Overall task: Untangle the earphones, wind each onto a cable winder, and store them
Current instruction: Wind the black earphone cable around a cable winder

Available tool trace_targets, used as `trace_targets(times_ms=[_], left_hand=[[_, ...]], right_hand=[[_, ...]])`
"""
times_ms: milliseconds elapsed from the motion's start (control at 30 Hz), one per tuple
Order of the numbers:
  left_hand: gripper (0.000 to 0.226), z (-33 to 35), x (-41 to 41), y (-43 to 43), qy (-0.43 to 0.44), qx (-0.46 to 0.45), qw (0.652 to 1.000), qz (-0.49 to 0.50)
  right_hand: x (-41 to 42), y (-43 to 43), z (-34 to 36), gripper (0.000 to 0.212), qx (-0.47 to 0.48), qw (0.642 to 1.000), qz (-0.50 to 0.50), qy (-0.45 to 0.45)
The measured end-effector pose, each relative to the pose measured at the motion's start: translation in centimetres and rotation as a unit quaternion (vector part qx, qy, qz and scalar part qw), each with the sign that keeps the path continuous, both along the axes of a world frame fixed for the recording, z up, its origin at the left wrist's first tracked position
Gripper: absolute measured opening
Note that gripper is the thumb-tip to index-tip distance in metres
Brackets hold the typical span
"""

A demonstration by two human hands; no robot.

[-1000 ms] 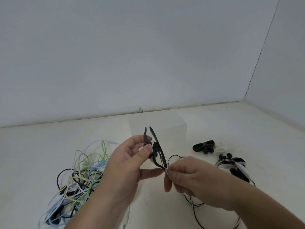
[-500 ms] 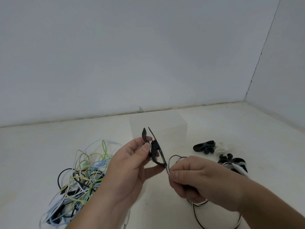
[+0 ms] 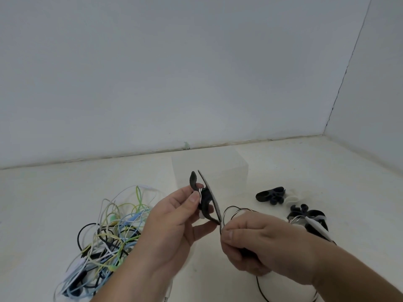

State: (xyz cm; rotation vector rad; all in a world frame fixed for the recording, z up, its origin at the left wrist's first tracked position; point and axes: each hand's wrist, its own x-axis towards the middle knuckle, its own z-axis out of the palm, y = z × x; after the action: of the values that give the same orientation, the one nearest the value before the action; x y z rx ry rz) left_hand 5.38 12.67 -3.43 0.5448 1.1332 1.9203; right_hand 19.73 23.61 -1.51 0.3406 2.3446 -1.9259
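My left hand pinches a black cable winder upright between thumb and fingers, above the white floor. A thin black-and-white earphone cable loops from the winder's lower end into my right hand, which grips it with curled fingers just right of the winder. The cable's slack trails down below my right wrist. A tangle of green, blue, white and black earphones lies on the floor at the left.
A translucent box stands behind the winder. At the right lie a spare black winder, a white winder and a black winder with a wound earphone. White walls meet in the far right corner.
My right hand has dropped slightly and pulled the cable down and right from the winder's lower end. The left hand has tilted the winder a little.
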Motion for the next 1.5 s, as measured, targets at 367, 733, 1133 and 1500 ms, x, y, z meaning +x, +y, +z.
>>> trace_targets(times_ms=[367,733,1133,1500], left_hand=[[0.019,-0.8,0.2,0.3,0.033,0.013,0.999,-0.010],[0.028,-1.7,0.0,0.1,0.348,-0.082,0.933,-0.044],[0.028,-0.8,0.4,-0.2,0.155,0.056,0.983,-0.085],[0.029,-0.6,-0.8,-0.1,0.147,0.017,0.988,0.047]], right_hand=[[0.0,-0.4,0.5,0.031,-0.034,0.999,0.000,0.035],[1.1,1.6,1.7,0.025,0.122,0.943,-0.251,0.180],[-0.1,2.2,-0.4,0.027,0.253,0.943,-0.216,0.001],[-0.3,0.5,0.1,0.032,0.156,0.986,-0.057,0.004]])
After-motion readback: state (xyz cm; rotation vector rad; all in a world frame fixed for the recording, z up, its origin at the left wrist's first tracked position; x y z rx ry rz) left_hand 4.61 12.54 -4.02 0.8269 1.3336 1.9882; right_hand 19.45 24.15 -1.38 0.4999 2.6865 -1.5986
